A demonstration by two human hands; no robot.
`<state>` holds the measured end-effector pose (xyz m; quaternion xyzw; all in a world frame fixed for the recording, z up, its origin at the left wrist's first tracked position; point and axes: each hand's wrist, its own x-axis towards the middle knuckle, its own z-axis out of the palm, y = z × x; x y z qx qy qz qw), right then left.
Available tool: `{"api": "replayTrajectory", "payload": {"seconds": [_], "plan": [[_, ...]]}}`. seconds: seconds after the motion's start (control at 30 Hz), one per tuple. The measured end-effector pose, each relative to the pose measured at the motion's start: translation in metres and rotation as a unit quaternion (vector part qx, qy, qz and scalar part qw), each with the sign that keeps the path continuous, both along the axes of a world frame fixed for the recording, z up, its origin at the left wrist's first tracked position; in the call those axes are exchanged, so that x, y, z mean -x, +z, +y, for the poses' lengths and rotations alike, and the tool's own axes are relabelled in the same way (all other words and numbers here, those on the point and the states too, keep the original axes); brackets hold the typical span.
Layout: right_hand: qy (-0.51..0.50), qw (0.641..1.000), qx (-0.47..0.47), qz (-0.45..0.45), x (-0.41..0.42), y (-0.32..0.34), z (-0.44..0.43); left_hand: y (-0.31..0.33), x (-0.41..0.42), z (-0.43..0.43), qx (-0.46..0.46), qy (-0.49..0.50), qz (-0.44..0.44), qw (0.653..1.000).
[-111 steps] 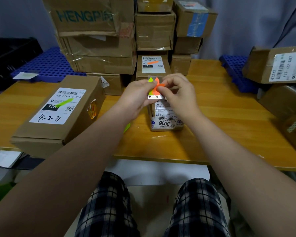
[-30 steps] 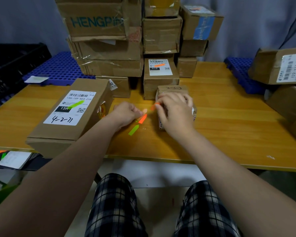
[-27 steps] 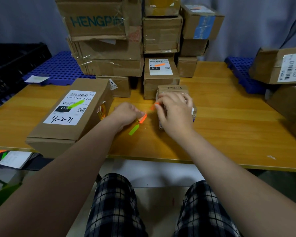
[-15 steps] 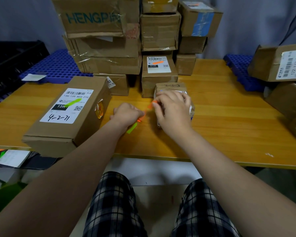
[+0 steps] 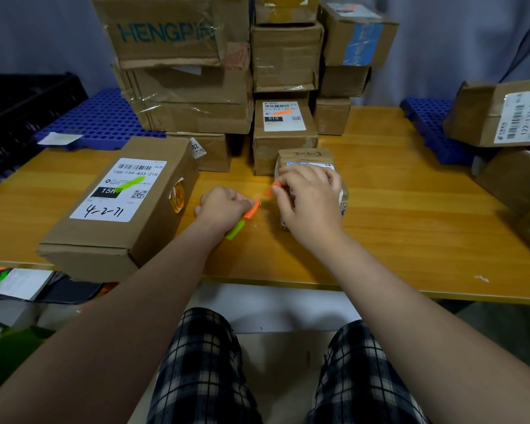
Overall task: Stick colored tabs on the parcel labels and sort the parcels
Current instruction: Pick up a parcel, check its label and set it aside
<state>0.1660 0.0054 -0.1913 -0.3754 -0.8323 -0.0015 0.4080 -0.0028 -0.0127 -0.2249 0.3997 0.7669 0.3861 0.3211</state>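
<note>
the left hand (image 5: 224,208) rests on the yellow wooden table (image 5: 410,228), its fingers curled round a small strip of sticky tabs (image 5: 251,211), with an orange end and a green end poking out toward the right. just beside it, the right hand (image 5: 312,200) pinches a single orange tab (image 5: 269,190) between thumb and forefinger, held in the air between the two hands. that right hand lies over the small brown cardboard parcel (image 5: 306,156) and hides most of its label; only a pale strip and some pen marks show at the far edge.

to the left lies a long brown cardboard box (image 5: 153,215) whose white label carries a green tab (image 5: 129,183). behind the small parcel stands a squat brown box (image 5: 283,142) with an orange tab (image 5: 280,112) on its label. a tall stack of taped cartons (image 5: 190,71) rises at the back of the table, shutting off the view beyond. blue perforated plastic mats (image 5: 101,117) flank the table, and more brown parcels (image 5: 496,114) are heaped at the right.
</note>
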Motion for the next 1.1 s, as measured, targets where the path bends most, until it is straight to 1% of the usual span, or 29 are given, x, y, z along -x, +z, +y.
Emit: {"api": "replayTrajectory", "payload": {"seconds": [0.13,0.23,0.53,0.7,0.77,0.8,0.87,0.9,0.93,0.97,1.0,1.07,1.1], "plan": [[0.001,1.0,0.003,-0.001,0.0,-0.001,0.0,-0.001,-0.002,-0.001,0.004,0.0,0.027,1.0],[0.001,1.0,0.002,0.003,0.001,-0.002,0.0,0.0,-0.005,-0.001,0.008,0.011,0.074,0.997],[0.006,1.0,-0.001,0.018,0.001,-0.002,0.001,0.006,-0.014,-0.008,-0.037,0.02,0.147,0.988],[0.005,1.0,-0.002,0.011,0.0,-0.004,0.003,0.008,-0.013,-0.015,-0.043,-0.021,0.087,0.995],[0.007,1.0,0.0,0.025,-0.001,-0.004,0.003,0.01,-0.01,-0.016,-0.057,-0.032,0.056,0.996],[0.022,0.998,0.0,0.054,-0.002,-0.002,0.001,0.012,-0.009,-0.017,-0.06,-0.034,0.042,0.997],[0.087,0.984,0.004,0.158,-0.004,0.005,-0.007,0.02,-0.012,-0.019,-0.073,-0.034,0.003,0.997],[0.132,0.969,0.031,0.208,-0.003,0.01,-0.014,0.024,-0.012,-0.02,-0.08,-0.032,-0.018,0.996],[0.174,0.953,0.08,0.237,-0.001,0.014,-0.022,0.027,-0.013,-0.021,-0.087,-0.033,-0.034,0.995],[0.203,0.941,0.135,0.235,0.002,0.017,-0.029,0.03,-0.014,-0.022,-0.096,-0.033,-0.046,0.994],[0.211,0.94,0.187,0.19,0.006,0.018,-0.034,0.033,-0.014,-0.024,-0.104,-0.033,-0.053,0.993],[0.189,0.941,0.272,0.063,0.016,0.011,-0.035,0.037,-0.011,-0.026,-0.108,-0.027,-0.053,0.992],[0.17,0.935,0.31,0.033,0.02,0.004,-0.033,0.038,-0.008,-0.027,-0.108,-0.024,-0.054,0.992]]}}
